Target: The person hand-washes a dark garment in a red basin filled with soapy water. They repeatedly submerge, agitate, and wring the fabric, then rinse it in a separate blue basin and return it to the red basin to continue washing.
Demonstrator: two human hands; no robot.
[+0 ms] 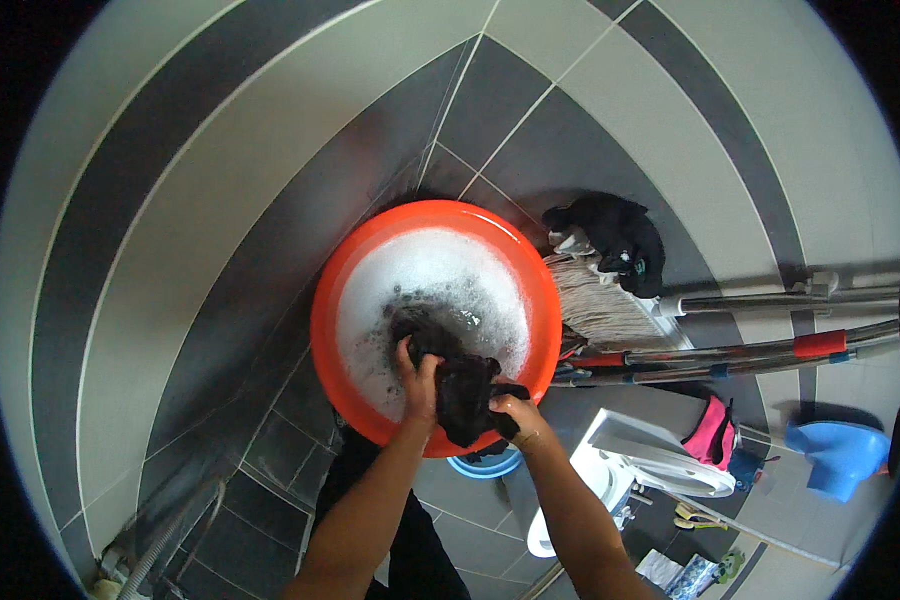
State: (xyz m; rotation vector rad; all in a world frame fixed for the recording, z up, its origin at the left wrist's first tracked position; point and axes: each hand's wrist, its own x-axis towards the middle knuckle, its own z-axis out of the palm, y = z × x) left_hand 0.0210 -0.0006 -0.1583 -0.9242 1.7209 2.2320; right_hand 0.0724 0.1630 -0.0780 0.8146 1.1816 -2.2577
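An orange-red round basin (435,214) holds water topped with white suds (450,255). Over its near side, my left hand (420,379) grips a wet black cloth (461,397), part of which hangs down into the dark water in the middle. My right hand (517,412) holds the other end of the same cloth at the basin's right near rim, its thumb on top of a bunched fold.
A string mop (592,307) leans at the right, with black fabric (622,232) above it. Several metal poles (765,352) run rightward. Beneath the near rim is a blue bucket (487,466); a white toilet (607,480) stands at lower right. Tiled walls meet behind the basin.
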